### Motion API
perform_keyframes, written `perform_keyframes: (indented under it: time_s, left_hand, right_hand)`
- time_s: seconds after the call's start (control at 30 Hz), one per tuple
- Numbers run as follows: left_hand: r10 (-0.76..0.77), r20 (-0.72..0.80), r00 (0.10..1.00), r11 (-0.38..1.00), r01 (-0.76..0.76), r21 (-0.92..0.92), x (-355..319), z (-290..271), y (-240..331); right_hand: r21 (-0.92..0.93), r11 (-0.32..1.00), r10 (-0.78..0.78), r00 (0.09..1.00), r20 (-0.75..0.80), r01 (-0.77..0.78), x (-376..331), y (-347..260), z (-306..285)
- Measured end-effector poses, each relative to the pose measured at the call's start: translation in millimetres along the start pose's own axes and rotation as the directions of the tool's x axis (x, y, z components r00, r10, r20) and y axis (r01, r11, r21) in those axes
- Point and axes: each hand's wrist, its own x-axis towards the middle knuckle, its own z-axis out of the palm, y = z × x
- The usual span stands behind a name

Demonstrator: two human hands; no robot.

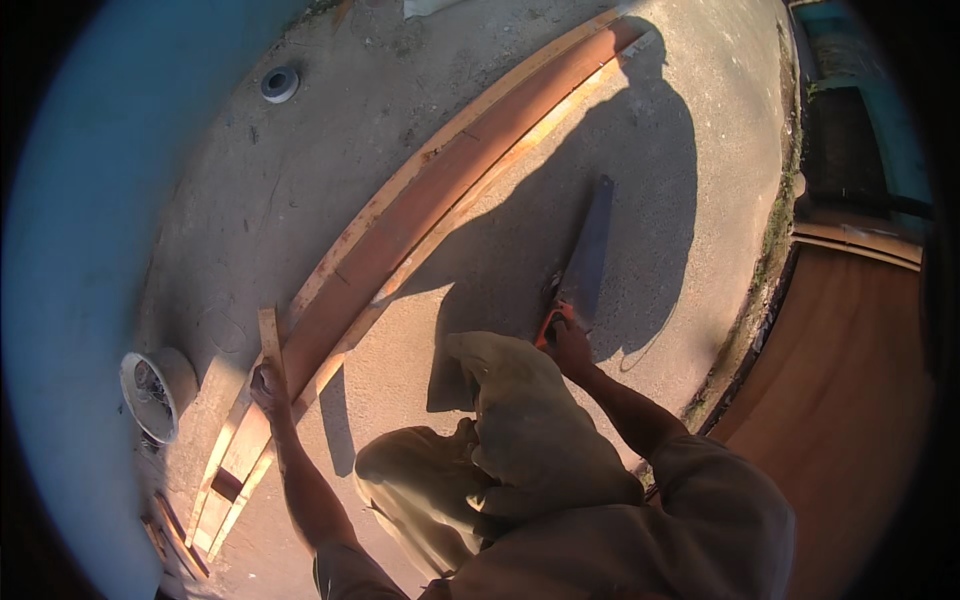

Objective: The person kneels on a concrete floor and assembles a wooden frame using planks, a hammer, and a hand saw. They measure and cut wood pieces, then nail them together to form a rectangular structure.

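Note:
A hand saw (590, 252) with an orange handle is in my right hand (571, 350), whose fingers are wrapped round the grip. Its blade points away from me, low over the concrete ground. My left hand (268, 390) is closed on a short wooden strip (269, 338) over the near part of a long wooden form. This form has a reddish board (420, 232) between two pale battens (352, 232) and runs from the lower left to the far right. Whether the strip touches the form, I cannot tell.
A whitish bucket (177, 383) with tangled contents stands left of the form. A round grey-and-white roll (280, 84) lies farther off. Loose wood sticks (182, 540) are at the lower left. A large brown wooden panel (815, 390) is at the right, beyond a mossy edge (775, 240).

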Motion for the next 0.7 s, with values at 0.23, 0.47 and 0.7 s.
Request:
perform_keyframes:
  time_s: [0.23, 0.47, 0.7]
  left_hand:
    - [-0.213, -0.091, 0.973, 0.962, 0.193, -0.194, 16.3, -10.3, -9.6]
    - [-0.29, -0.168, 0.942, 0.933, 0.318, 0.17, 8.5, -15.8, 19.9]
    - [-0.378, -0.187, 0.907, 0.92, 0.39, 0.034, 8.5, -15.1, 21.1]
  right_hand:
    - [0.1, 0.993, -0.036, 0.954, -0.297, 0.069, -12.9, -7.0, 15.9]
    - [-0.177, 0.984, -0.048, 0.982, -0.183, 0.015, -30.1, -0.3, 48.2]
    - [-0.306, 0.952, -0.082, 0.984, -0.16, 0.03, -35.9, 0.4, 21.3]
